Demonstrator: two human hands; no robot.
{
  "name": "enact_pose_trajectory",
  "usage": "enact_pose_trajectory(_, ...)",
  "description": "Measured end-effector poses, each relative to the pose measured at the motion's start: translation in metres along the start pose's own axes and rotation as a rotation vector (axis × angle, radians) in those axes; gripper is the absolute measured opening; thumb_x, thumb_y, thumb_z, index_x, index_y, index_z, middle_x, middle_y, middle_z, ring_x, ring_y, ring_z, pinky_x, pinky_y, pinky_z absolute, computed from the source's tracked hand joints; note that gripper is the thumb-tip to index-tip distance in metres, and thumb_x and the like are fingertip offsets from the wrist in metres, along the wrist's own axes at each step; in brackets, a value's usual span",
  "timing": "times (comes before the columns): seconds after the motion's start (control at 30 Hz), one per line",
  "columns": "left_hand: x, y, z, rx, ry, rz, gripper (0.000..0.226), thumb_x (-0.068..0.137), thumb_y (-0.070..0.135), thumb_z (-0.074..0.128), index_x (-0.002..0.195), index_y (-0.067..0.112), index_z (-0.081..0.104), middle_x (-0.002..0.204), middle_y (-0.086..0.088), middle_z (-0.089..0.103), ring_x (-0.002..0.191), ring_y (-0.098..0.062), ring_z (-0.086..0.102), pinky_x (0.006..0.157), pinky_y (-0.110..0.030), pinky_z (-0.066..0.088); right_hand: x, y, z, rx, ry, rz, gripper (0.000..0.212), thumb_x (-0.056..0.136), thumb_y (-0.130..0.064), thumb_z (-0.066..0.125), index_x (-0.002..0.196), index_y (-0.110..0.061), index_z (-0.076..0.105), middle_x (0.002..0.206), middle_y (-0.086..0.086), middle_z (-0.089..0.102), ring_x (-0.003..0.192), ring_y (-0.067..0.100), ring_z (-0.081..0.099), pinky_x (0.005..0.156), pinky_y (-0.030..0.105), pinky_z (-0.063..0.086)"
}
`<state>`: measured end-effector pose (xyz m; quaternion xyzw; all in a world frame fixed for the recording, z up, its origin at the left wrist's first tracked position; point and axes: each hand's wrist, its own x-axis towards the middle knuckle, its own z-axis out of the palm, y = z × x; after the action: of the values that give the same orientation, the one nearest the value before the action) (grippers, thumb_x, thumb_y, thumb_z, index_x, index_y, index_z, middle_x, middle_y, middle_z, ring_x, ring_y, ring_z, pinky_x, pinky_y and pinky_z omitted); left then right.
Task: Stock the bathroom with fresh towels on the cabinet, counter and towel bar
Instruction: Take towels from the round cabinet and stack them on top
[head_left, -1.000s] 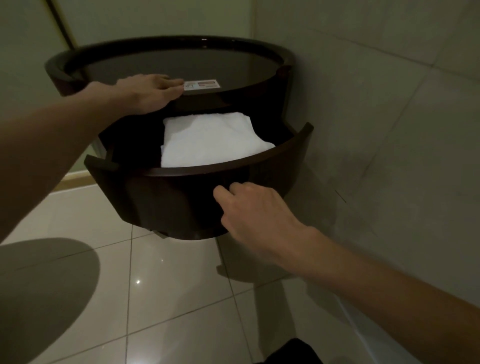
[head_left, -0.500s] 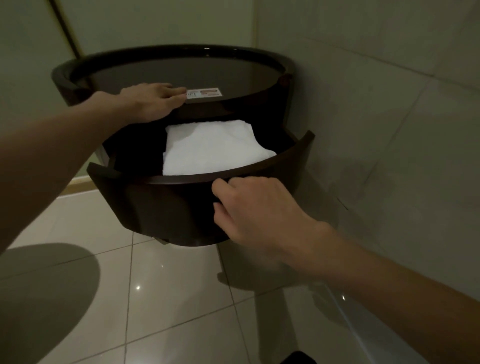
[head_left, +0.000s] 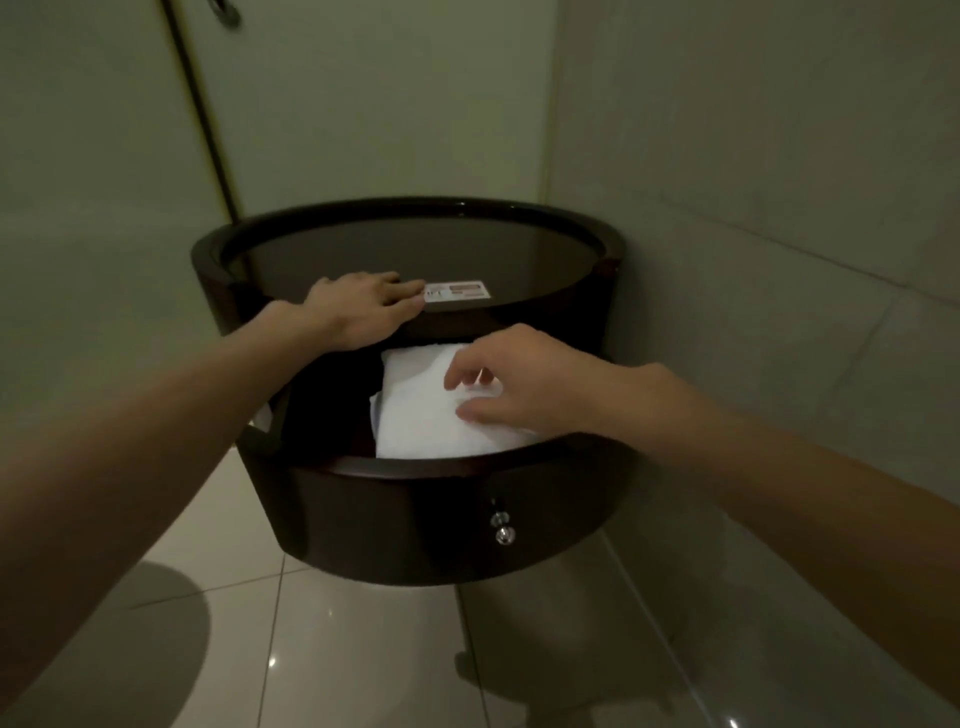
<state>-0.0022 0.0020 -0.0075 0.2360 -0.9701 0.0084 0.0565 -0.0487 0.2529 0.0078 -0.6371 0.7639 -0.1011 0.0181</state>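
Note:
A dark round cabinet (head_left: 322, 244) stands in the corner with its curved drawer (head_left: 415, 514) pulled out. Inside the drawer lies a folded white towel (head_left: 421, 415). My left hand (head_left: 363, 312) rests flat on the cabinet's front rim, fingers spread, next to a small white label (head_left: 457, 291). My right hand (head_left: 514, 384) is over the drawer with its fingertips and thumb touching the towel's right side; whether it grips the towel I cannot tell.
A shiny knob (head_left: 503, 527) sticks out of the drawer front. A tiled wall (head_left: 753, 208) runs close along the right. A glass door panel (head_left: 104, 182) is behind on the left. Glossy floor tiles (head_left: 363, 649) lie below.
My right hand left the drawer front and moved up onto the towel. The view tilted up, showing more wall and the drawer knob. My left hand stayed on the rim.

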Motion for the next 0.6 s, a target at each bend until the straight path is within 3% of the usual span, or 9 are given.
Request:
enact_pose_trajectory(0.17, 0.0, 0.0, 0.002, -0.007, 0.001, 0.007, 0.061, 0.084, 0.074, 0.012, 0.14, 0.054, 0.024, 0.156, 0.009, 0.023, 0.143, -0.026, 0.022, 0.111, -0.059, 0.015, 0.016, 0.009, 0.001, 0.066, -0.171, -0.008, 0.038, 0.082, -0.048, 0.068, 0.117, -0.034, 0.063, 0.109, -0.018, 0.059, 0.094, 0.0, 0.054, 0.081, 0.023, 0.047)
enact_pose_trajectory(0.33, 0.0, 0.0, 0.004, -0.032, -0.001, 0.007, 0.061, 0.083, 0.075, 0.012, 0.14, 0.055, 0.022, 0.156, 0.01, 0.022, 0.143, -0.026, 0.019, 0.111, -0.061, 0.012, 0.022, 0.017, -0.001, -0.011, -0.301, -0.016, 0.064, 0.074, -0.061, 0.068, 0.132, -0.039, 0.051, 0.13, -0.018, 0.053, 0.106, 0.0, 0.044, 0.082, 0.021, 0.035)
enact_pose_trajectory(0.47, 0.001, -0.001, 0.005, -0.04, -0.001, 0.003, 0.06, 0.084, 0.075, 0.011, 0.14, 0.056, 0.021, 0.157, 0.01, 0.021, 0.144, -0.026, 0.018, 0.111, -0.061, 0.01, 0.026, 0.018, -0.002, -0.084, -0.365, -0.04, 0.069, 0.078, -0.057, 0.066, 0.139, -0.04, 0.04, 0.143, -0.016, 0.042, 0.127, 0.009, 0.039, 0.092, 0.024, 0.028)
enact_pose_trajectory(0.6, 0.001, -0.001, 0.005, -0.042, 0.003, 0.005, 0.059, 0.085, 0.074, 0.011, 0.141, 0.056, 0.021, 0.157, 0.009, 0.021, 0.144, -0.025, 0.017, 0.111, -0.061, 0.01, 0.024, 0.017, 0.001, -0.092, -0.366, -0.062, 0.067, 0.082, -0.05, 0.065, 0.141, -0.04, 0.036, 0.147, -0.014, 0.036, 0.134, 0.012, 0.033, 0.103, 0.029, 0.028)
